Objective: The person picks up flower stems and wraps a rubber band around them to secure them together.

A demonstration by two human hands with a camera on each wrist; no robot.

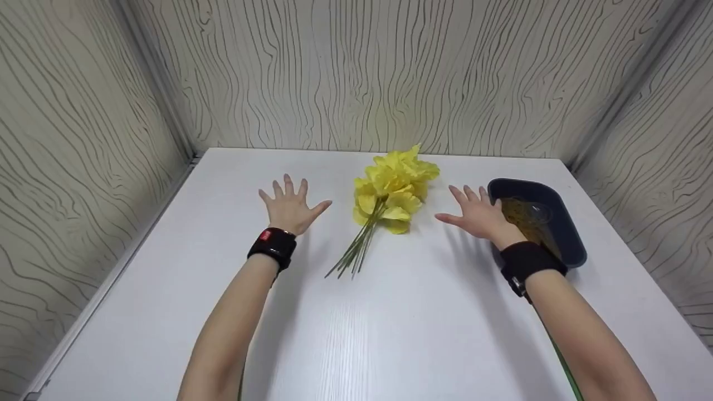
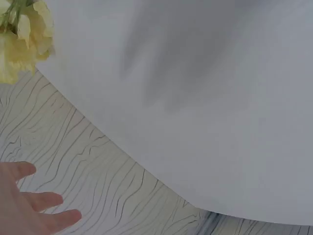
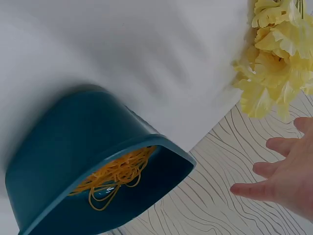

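Note:
A bunch of yellow artificial flowers lies on the white table, its thin green stems pointing toward the person. To its left, my left hand is held above the table with fingers spread, holding nothing. My right hand is likewise spread and free, between the flowers and a dark blue bin. Its wrist overlaps the bin in the head view. Inside the bin is a heap of yellowish rubber bands. The flowers also show at the corner of the left wrist view.
Wood-grain patterned panels enclose the white table at the back and both sides. Black bands are strapped round both wrists. A green cord runs along the right forearm.

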